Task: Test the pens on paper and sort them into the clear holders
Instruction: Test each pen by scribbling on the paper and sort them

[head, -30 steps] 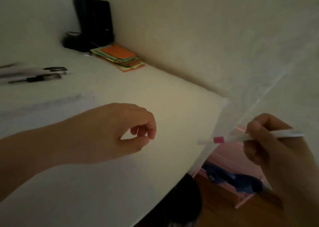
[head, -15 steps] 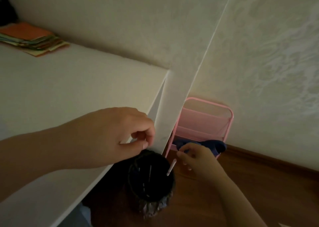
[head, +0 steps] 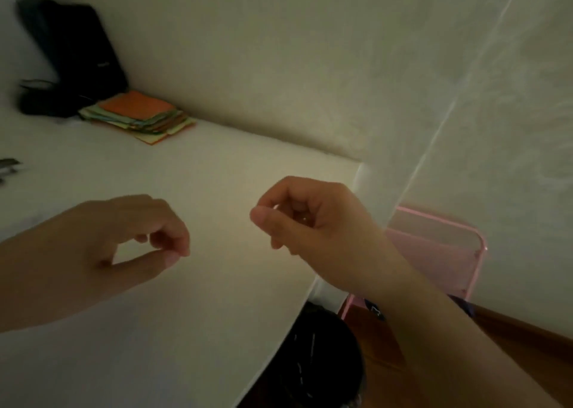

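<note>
White desk [head: 186,330]; beneath its edge a black bin [head: 325,361] containing thin pens, details unclear. Pink rack [head: 446,252] behind. Left hand [head: 93,252] and right hand [head: 310,218] above desk, fingers curled, empty. Pens [head: 9,167] at far left, blurred.

White desk [head: 186,330] bears coloured paper stack [head: 139,116], black case [head: 74,57].
</note>
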Demonstrator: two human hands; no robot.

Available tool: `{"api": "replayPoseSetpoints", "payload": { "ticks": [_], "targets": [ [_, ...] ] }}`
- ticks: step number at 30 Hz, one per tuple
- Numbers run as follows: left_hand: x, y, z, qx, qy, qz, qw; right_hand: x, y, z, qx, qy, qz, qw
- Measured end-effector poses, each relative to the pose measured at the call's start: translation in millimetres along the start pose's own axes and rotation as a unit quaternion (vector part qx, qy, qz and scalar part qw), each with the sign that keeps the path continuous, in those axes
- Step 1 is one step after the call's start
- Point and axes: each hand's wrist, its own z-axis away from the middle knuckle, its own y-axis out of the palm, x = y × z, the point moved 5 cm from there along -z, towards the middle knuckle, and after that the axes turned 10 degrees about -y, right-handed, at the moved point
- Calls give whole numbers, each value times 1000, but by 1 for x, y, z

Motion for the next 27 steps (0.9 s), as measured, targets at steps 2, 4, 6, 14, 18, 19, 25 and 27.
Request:
{"api": "replayPoseSetpoints", "payload": {
  "ticks": [2, 4, 6, 14, 18, 19, 25, 27],
  "targets": [
    [28, -21, 24, -8, -61, -15, 998, 17, 33, -24, 69, -43, 21, 996],
    [49, -42, 48, -23, -113, -27, 993, 30, 69, -45, 144, -78, 44, 986],
    [69, -60, 73, -64, -152, -42, 985, 45, 105, -66, 206, -104, 53, 972],
    [154, -98, 149, -130, -307, -24, 943, 83, 234, -136, 297, -161, 95, 936],
    [186, -99, 159, -169, -341, -23, 924, 80, 283, -165, 261, -183, 160, 934],
    [191, -98, 161, -183, -348, -12, 919, 79, 291, -170, 246, -189, 179, 933],
    [205, -90, 169, -211, -354, 40, 910, 76, 325, -186, 172, -272, 295, 900],
    [208, -90, 172, -213, -356, 52, 908, 74, 332, -188, 166, -275, 294, 900]
  ]
}}
